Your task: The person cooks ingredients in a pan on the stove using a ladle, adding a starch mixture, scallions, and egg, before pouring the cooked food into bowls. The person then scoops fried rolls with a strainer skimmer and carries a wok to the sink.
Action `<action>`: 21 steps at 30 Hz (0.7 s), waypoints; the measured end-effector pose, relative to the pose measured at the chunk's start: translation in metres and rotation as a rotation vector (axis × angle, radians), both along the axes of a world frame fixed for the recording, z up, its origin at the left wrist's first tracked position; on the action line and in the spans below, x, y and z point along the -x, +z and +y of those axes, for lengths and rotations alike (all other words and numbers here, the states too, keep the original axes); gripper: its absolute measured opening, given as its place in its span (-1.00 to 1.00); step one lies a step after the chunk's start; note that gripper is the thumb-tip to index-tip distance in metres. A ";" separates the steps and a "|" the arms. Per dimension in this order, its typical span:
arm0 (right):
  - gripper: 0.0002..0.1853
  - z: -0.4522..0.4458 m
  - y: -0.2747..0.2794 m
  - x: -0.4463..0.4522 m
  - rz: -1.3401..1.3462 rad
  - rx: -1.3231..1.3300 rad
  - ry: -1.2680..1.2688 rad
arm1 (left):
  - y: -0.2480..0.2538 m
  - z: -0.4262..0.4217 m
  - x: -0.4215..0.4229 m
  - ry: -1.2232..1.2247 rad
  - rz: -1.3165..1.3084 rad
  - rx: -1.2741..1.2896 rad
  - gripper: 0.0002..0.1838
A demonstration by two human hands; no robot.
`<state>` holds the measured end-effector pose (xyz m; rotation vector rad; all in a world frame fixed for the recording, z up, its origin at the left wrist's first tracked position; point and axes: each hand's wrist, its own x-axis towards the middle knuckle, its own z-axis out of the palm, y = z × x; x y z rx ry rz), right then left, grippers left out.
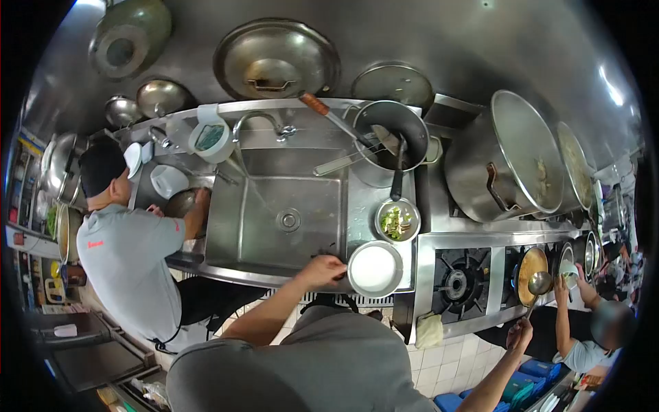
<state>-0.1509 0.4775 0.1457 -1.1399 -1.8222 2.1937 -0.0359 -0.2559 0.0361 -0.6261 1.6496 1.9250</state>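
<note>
My left hand (pixel 325 270) pinches the left rim of a steel bowl (pixel 375 268) filled with something white. The bowl rests on the counter to the right of the sink. Just behind it sits a smaller steel bowl (pixel 397 221) holding chopped green and pale pieces. My right hand (pixel 519 336) is closed around the handle of a ladle (pixel 540 282), reaching out to the right. The ladle's round cup is over the right edge of a wok (pixel 529 269) with yellowish-brown contents, on a lit burner.
A sink (pixel 288 250) is ahead on my left. Behind the bowls stands a pot (pixel 391 175) of utensils. Large stockpots (pixel 504 158) stand behind the burner (pixel 458 278). One co-worker (pixel 130 247) works at the left basin; another (pixel 583 329) holds a small container near the wok.
</note>
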 end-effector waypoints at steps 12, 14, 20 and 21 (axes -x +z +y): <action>-0.84 -0.006 -0.039 0.041 -0.053 -0.205 0.002 | -0.019 0.027 0.000 0.325 0.141 0.021 -0.86; -0.84 -0.007 -0.035 0.038 -0.044 -0.240 0.007 | -0.009 0.004 -0.015 0.503 0.101 -0.134 -0.84; -0.85 -0.007 -0.028 0.022 -0.024 -0.179 -0.030 | -0.008 -0.121 -0.050 0.960 0.357 -0.159 -0.88; -0.85 -0.009 -0.026 0.019 -0.007 -0.178 -0.007 | -0.001 -0.143 -0.050 0.968 0.430 -0.090 -0.88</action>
